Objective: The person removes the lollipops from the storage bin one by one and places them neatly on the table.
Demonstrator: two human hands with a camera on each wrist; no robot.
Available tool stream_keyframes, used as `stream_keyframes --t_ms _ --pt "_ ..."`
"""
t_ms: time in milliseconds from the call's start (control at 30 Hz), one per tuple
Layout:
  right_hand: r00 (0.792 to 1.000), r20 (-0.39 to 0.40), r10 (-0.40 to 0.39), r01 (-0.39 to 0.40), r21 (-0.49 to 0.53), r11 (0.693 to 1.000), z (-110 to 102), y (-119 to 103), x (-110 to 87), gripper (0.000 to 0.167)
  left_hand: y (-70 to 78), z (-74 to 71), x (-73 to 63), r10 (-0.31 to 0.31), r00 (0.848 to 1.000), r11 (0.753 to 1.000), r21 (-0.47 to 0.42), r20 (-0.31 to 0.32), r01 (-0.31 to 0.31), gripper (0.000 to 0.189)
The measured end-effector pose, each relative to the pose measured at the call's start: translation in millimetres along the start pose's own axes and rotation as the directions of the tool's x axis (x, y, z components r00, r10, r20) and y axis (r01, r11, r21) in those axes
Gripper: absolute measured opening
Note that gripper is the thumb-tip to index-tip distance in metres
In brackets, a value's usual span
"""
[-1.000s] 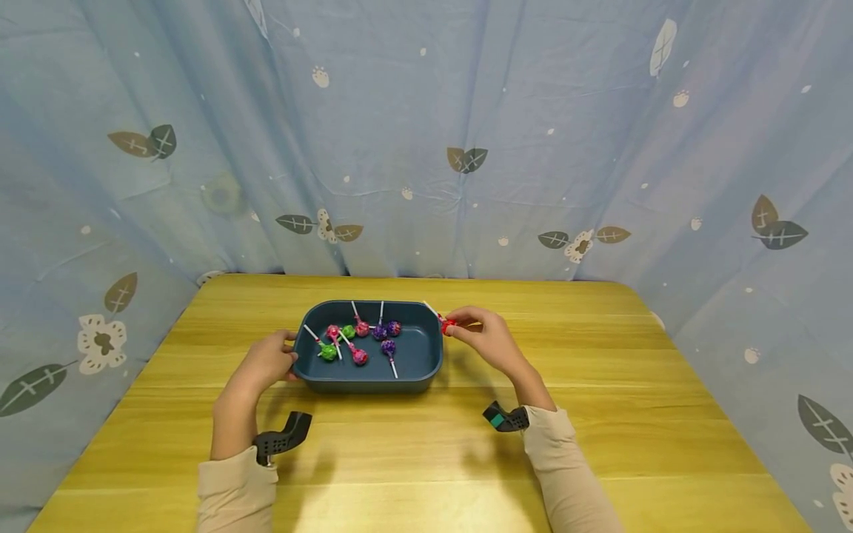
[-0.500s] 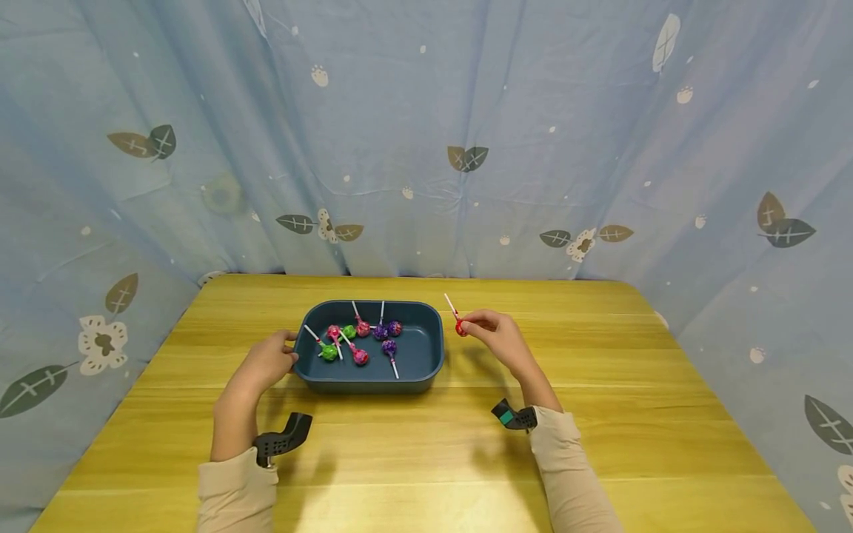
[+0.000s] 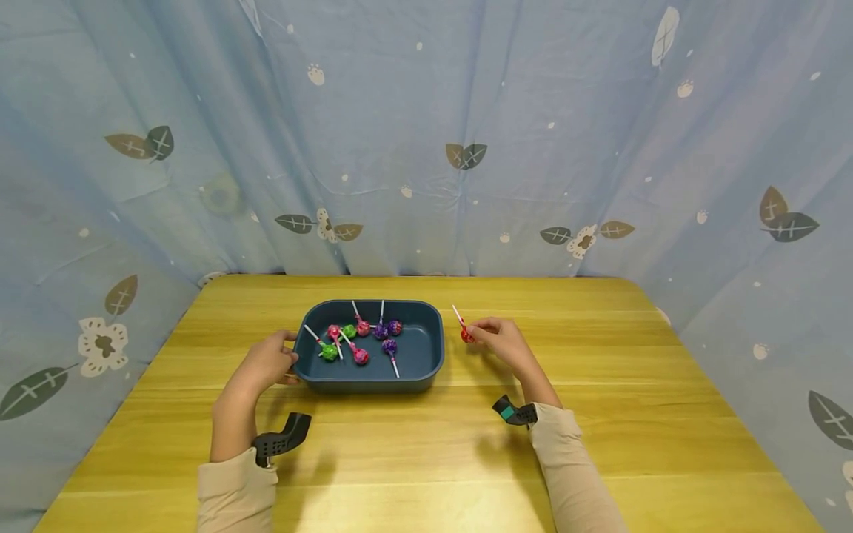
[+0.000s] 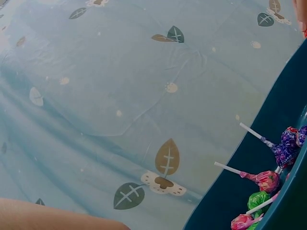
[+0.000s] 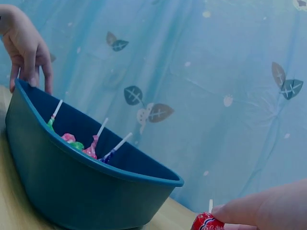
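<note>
In the head view my right hand (image 3: pixel 503 342) pinches a red-wrapped lollipop (image 3: pixel 466 335) by its candy head, low over the table just right of the dark blue plastic bin (image 3: pixel 426 381). Its white stick points up and away to the left. My left hand (image 3: pixel 268 361) holds the bin's left end, fingertips at the rim, as the right wrist view also shows for that left hand (image 5: pixel 31 48). Inside the bin lie several lollipops, among them a green one (image 3: pixel 329 352), a pink one (image 3: pixel 360 357) and a purple one (image 3: pixel 389 346).
Under everything is a yellow wood-grain table (image 3: pixel 400 459). A blue curtain (image 3: pixel 413 111) with leaf prints hangs behind and on both sides. Black wrist camera mounts (image 3: pixel 283 438) sit at both wrists.
My right hand has moved right, away from the bin's right rim, and lowered toward the table with the red lollipop between its fingers. My left hand stays at the bin's left end.
</note>
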State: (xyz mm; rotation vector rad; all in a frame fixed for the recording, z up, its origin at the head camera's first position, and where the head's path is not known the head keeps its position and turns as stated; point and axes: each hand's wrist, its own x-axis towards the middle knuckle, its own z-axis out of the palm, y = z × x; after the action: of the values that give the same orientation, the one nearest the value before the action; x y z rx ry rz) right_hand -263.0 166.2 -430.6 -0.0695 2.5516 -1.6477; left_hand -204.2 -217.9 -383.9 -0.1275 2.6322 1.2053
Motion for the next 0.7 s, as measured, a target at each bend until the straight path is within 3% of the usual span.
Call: stream_keyframes --t_ms 267,700 --pt "0.998 -0.009 0.055 -0.055 -0.018 0.998 -1.2 3.3 1.7 0.033 -1.2 -1.2 1.8 0.006 1.0 1.0 0.025 -0.001 -0.006 0.045" --pt "0.996 -0.055 0.076 -0.081 -0.097 0.992 -5.9 12.0 4.6 0.029 -7.1 -6.6 -1.8 0.036 0.999 0.995 -0.094 0.034 -0.033 0.047"
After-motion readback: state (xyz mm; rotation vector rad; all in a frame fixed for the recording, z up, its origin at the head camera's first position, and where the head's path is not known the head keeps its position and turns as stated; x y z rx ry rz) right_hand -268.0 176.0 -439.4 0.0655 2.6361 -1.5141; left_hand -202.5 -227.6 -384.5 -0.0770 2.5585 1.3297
